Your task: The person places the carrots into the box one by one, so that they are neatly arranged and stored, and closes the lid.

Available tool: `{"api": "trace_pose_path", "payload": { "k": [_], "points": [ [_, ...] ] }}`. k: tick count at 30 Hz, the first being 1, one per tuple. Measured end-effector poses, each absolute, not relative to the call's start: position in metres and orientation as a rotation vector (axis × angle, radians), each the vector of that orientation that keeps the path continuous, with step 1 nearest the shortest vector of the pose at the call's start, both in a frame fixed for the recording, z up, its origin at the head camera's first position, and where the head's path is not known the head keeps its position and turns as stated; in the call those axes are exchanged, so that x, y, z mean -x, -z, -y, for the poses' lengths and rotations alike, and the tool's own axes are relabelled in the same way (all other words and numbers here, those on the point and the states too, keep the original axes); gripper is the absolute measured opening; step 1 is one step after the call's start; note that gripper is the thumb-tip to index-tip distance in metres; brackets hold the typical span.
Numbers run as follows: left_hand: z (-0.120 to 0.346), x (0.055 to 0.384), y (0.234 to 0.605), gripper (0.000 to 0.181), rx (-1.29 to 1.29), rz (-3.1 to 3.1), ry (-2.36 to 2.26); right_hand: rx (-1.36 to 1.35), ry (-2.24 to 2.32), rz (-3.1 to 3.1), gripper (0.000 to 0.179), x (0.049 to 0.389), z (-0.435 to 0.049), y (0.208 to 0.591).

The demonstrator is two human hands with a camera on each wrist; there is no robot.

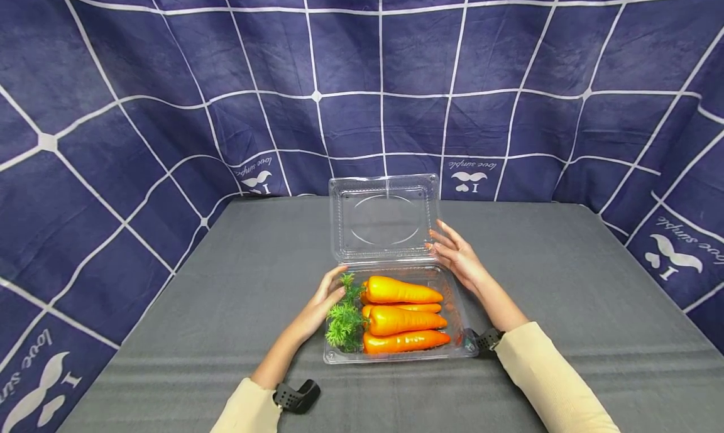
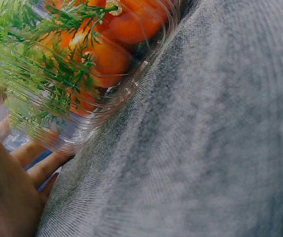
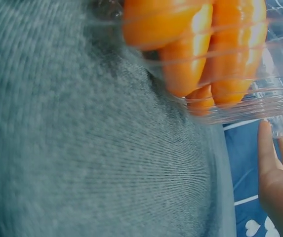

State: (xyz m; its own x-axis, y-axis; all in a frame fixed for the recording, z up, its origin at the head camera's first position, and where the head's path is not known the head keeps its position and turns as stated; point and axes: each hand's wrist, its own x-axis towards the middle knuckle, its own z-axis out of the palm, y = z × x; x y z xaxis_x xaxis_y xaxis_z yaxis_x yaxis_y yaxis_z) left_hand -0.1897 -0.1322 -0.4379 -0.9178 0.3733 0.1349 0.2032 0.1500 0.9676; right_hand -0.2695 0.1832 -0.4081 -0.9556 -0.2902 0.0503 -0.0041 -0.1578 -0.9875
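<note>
A clear plastic clamshell box [image 1: 465, 348] sits on the table with its lid [image 1: 387, 200] raised at the back. Several orange carrots [image 1: 404, 320] lie inside it side by side, their leafy green tops [image 1: 342, 325] at the left. My left hand [image 1: 317, 307] rests against the box's left side; in the left wrist view its fairly straight fingers [image 2: 45, 168] lie along the outer wall. At the lid's lower right edge is my right hand [image 1: 464, 266], fingers spread and extended. In the right wrist view its fingertips [image 3: 264, 127] reach the clear plastic.
Grey cloth covers the table [image 1: 254, 251]. A blue curtain [image 1: 492, 62] with white grid lines hangs behind and at both sides. Black bands circle both wrists, one being the left wristband [image 1: 296, 396].
</note>
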Motion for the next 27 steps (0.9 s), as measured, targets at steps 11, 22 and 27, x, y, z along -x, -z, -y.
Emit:
{"api": "trace_pose_path", "payload": {
  "k": [11, 22, 27],
  "points": [
    [0.1337, 0.1899, 0.4391, 0.049, -0.596, -2.282, -1.864, 0.353, 2.32, -1.88, 0.065, 0.2691, -0.1817, 0.4066],
    [0.1334, 0.1904, 0.4388, 0.049, -0.589, -2.285, -1.851, 0.466, 2.318, -1.848, 0.067, 0.2666, -0.186, 0.4026],
    [0.1332, 0.1901, 0.4388, 0.049, -0.563, -2.295, -1.844, 0.498, 2.258, -1.889, 0.068, 0.266, -0.188, 0.4]
  ]
}}
